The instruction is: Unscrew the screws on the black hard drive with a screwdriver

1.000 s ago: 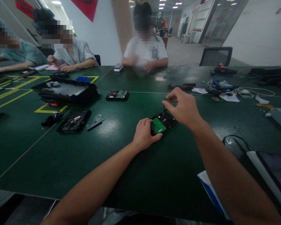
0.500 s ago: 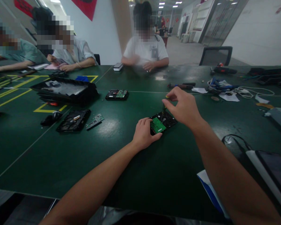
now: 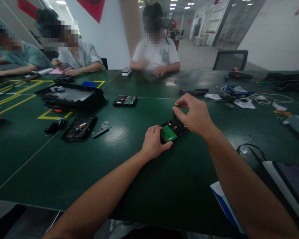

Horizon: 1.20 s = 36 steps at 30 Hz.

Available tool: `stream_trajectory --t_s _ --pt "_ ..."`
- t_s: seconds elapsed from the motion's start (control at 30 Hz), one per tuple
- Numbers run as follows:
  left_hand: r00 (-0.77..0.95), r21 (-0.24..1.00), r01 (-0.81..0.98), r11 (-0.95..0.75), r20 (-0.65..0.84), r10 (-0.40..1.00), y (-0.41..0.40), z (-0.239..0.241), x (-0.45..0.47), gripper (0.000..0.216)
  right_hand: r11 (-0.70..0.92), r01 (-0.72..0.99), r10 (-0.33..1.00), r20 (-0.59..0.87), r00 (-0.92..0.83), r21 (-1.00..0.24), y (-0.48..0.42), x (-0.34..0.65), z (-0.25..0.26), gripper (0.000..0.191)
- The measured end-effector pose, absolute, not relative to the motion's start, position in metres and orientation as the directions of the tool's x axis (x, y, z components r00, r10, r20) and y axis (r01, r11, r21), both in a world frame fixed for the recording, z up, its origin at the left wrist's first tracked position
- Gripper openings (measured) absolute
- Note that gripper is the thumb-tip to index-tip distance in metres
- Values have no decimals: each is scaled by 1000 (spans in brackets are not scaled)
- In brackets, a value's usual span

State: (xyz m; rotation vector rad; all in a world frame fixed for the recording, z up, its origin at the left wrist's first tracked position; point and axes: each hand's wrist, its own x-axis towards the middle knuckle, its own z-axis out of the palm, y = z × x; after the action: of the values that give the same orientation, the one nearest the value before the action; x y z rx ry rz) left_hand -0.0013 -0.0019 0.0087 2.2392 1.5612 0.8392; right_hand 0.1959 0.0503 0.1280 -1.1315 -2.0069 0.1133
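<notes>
A hard drive [image 3: 168,133] lies on the green table, its green circuit board facing up. My left hand [image 3: 153,141] grips its near left end, fingers along the far edge and thumb at the near one. Above the drive's right part, my right hand [image 3: 193,113] pinches a small screwdriver [image 3: 174,116] with a yellow-topped handle. The screwdriver stands nearly upright, with its thin shaft pointing down at the drive; where the tip meets it is too small to tell. Left of my hands lie a loose circuit board [image 3: 102,129] and a black drive-like casing [image 3: 79,128].
Another hard drive [image 3: 125,100] sits farther back, beside a large black tray [image 3: 72,96]. Tools [image 3: 193,92], paper and tangled cables [image 3: 261,98] lie at the back right. A phone [image 3: 292,182] is near my right forearm. Several people sit across the table.
Both hands keep their hold on the hard drive and screwdriver. My right hand's fingers have shifted very slightly at the handle; the whole view has moved a little.
</notes>
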Motion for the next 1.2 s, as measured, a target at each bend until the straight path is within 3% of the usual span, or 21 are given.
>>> stream_trajectory --t_s 0.3,0.57,0.77,1.0,1.2 --pt "241 538 758 -369 295 925 -2 10 -1 69 575 692 752 615 -238 -435 50 196 128 16" --pt "248 535 759 -372 290 924 -1 7 -1 70 635 670 716 618 -325 -384 50 196 128 8" --pt "245 540 757 -369 289 926 -2 8 -2 69 578 693 749 617 -241 -431 50 197 127 15" --pt "250 533 758 -376 295 922 -1 7 -2 69 624 691 703 648 -294 -364 53 197 125 9" --pt "248 529 761 -375 297 922 -1 6 -1 70 564 721 734 644 -216 -402 54 198 125 15"
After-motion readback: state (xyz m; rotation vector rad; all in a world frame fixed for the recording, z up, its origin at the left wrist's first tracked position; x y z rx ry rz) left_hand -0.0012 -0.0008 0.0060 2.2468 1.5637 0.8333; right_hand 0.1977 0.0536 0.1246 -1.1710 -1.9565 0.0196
